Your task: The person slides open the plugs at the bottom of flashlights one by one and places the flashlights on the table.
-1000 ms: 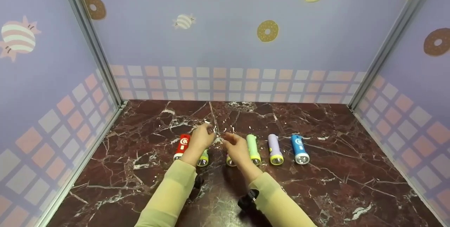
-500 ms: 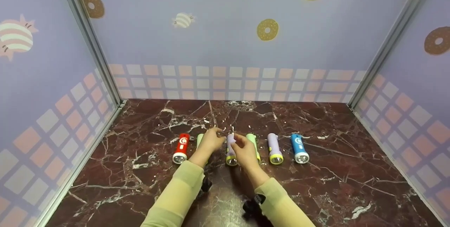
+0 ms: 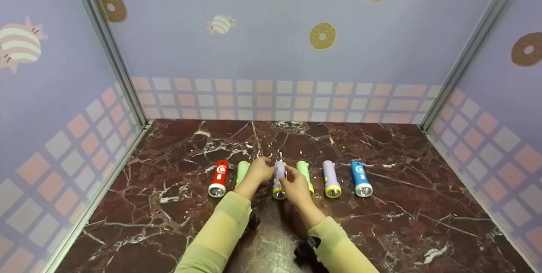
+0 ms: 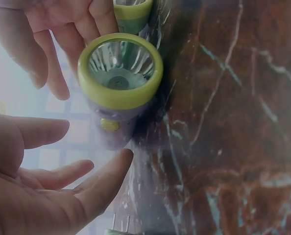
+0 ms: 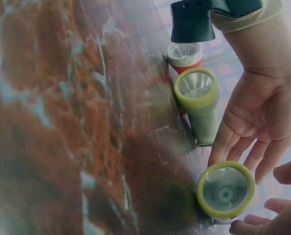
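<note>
A lilac flashlight (image 3: pixel 279 180) with a yellow-rimmed head lies on the marble table between my two hands, lens toward me. My left hand (image 3: pixel 260 172) is at its left side, fingers and thumb spread apart; in the left wrist view the left fingertips (image 4: pixel 125 157) reach close to the lilac body. On the other side my right hand (image 3: pixel 296 186) has its fingers extended loosely beside the flashlight, overlapping it in the head view. Left of the left hand lies a light green flashlight (image 3: pixel 242 171), partly hidden by it. Another green flashlight (image 3: pixel 303 171) is partly behind the right hand.
The flashlights form a row: a red one (image 3: pixel 219 180) at the left end, a second lilac one (image 3: pixel 330 178) and a blue one (image 3: pixel 360 180) at the right. Patterned walls (image 3: pixel 271 61) enclose the dark red marble table (image 3: pixel 423 205). Black cameras sit on both wrists.
Both hands have moved right and slightly toward me, to either side of the middle lilac flashlight. The red flashlight is now fully uncovered. The flashlights stay in their row.
</note>
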Demonstrator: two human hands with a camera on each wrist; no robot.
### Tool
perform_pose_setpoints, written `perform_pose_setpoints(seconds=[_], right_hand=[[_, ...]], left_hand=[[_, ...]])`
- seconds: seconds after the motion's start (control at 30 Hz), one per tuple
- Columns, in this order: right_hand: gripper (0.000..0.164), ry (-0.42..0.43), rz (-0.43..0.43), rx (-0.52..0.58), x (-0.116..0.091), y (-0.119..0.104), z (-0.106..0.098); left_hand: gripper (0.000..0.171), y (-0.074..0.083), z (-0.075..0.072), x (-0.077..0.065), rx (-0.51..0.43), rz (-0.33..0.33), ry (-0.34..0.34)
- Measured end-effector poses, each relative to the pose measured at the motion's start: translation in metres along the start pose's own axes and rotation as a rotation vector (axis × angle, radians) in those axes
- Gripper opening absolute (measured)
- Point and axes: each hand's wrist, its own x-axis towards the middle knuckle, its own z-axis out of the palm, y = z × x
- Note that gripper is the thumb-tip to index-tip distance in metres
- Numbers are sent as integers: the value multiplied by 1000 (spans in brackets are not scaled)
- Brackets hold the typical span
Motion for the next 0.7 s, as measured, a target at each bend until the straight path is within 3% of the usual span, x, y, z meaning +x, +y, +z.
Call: perform_pose_setpoints(seconds=[0.27, 0.7], right_hand=[[54, -82, 2, -54, -1, 2, -1], [51, -115, 21, -144, -4, 2, -1]], left_hand=[[48, -1, 9, 7, -97, -109, -37], [41, 0, 15, 7, -51, -37, -11]])
